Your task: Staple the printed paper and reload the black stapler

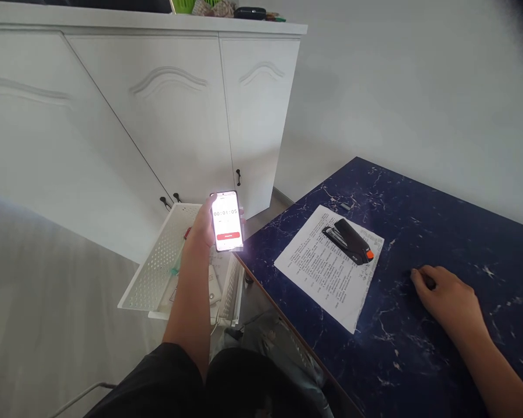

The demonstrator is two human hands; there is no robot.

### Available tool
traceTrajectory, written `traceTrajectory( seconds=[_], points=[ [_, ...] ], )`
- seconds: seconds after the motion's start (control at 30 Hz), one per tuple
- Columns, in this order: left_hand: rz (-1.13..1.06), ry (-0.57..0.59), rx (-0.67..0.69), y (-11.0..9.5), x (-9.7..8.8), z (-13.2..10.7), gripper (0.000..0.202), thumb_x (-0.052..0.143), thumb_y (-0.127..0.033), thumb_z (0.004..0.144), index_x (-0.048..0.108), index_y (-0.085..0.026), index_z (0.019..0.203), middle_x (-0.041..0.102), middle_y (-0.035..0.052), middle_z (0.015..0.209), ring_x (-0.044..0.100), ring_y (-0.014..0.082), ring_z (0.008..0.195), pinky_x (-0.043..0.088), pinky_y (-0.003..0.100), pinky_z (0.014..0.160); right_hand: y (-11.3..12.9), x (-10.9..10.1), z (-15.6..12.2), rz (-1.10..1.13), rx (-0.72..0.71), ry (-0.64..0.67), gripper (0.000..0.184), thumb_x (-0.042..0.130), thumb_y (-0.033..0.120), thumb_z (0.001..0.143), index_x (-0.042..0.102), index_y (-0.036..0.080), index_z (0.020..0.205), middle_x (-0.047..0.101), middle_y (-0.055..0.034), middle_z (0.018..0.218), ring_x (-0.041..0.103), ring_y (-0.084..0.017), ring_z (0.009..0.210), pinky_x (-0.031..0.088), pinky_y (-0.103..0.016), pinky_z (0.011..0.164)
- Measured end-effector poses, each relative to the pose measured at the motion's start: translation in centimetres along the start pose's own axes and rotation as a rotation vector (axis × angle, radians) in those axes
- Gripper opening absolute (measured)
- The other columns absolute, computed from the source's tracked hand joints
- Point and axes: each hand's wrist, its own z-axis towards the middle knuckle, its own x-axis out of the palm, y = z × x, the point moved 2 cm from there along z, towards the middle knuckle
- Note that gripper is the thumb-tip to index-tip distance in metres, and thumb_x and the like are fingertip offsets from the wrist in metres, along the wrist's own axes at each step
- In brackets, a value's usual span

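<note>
Phone (228, 223) in left hand (204, 225); right hand (452, 295) loosely curled

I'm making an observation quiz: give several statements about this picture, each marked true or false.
1. The left hand holds a phone. True.
2. The stapler lies on the printed paper. True.
3. The right hand grips the stapler. False: it rests on the blue table, apart from the stapler.
4. The phone's screen is dark. False: it is lit and reads 00:01:05.
5. The printed paper lies on the table. True.
</note>
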Motion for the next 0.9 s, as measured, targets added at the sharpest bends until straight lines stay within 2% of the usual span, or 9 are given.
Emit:
traceTrajectory(
  seconds=[0.13,0.2,0.33,0.57,0.8,0.9],
  points=[
    [0.075,0.006,-0.051,-0.17,0.16,-0.65,0.062,0.061,-0.036,0.083,0.054,-0.014,0.141,0.076,0.0167,0.108,0.075,0.0385,0.102,0.06,0.057,0.091,0.22,-0.31,0.06,-0.009,0.042,0.051,0.035,0.041,0.056,0.088,0.054,0.027,0.074,0.061,-0.0065,0.08,0.06,-0.027,0.072,0.042,-0.038,0.064],
    [0.075,0.022,-0.043,-0.22,0.24,-0.83,0.069,0.061,-0.033,0.078,0.051,-0.012,0.142,0.076,0.0178,0.11,0.075,0.0393,0.101,0.06,0.058,0.09,0.32,-0.41,0.08,-0.018,0.05,0.054,0.035,0.041,0.056,0.087,0.054,0.026,0.074,0.062,-0.0068,0.08,0.06,-0.027,0.072,0.042,-0.038,0.064],
    [0.05,0.038,-0.037,-0.13,0.37,-0.86,0.074,0.061,-0.032,0.073,0.051,-0.011,0.143,0.076,0.0182,0.109,0.075,0.0401,0.099,0.06,0.059,0.09,0.23,-0.31,0.09,-0.046,0.036,0.046,0.035,0.041,0.055,0.087,0.052,0.026,0.072,0.06,-0.0064,0.078,0.06,-0.027,0.072,0.042,-0.038,0.065],
    [0.016,-0.058,-0.035,-0.15,0.88,-1.03,0.064,0.062,-0.029,0.069,0.059,-0.013,0.131,0.077,0.0155,0.1,0.075,0.0369,0.097,0.06,0.054,0.088,0.24,-0.28,0.0,-0.076,0.042,0.036,0.035,0.041,0.055,0.088,0.053,0.027,0.071,0.061,-0.0059,0.078,0.061,-0.028,0.072,0.041,-0.037,0.066],
    [0.018,-0.063,-0.06,-0.17,0.8,-1.11,0.064,0.061,-0.032,0.071,0.059,-0.013,0.132,0.076,0.0154,0.102,0.074,0.0369,0.098,0.059,0.056,0.089,0.6,-0.5,-0.03,-0.086,0.059,0.054,0.034,0.041,0.054,0.088,0.054,0.027,0.072,0.061,-0.0063,0.078,0.06,-0.028,0.072,0.041,-0.038,0.066],
    [0.043,-0.031,-0.06,-0.08,0.75,-1.03,0.066,0.062,-0.039,0.076,0.058,-0.011,0.136,0.076,0.0178,0.103,0.074,0.0386,0.099,0.059,0.056,0.089,0.82,-0.76,-0.03,-0.084,0.068,0.059,0.035,0.041,0.055,0.087,0.054,0.027,0.071,0.062,-0.007,0.079,0.06,-0.028,0.073,0.042,-0.039,0.067]
  ],
)
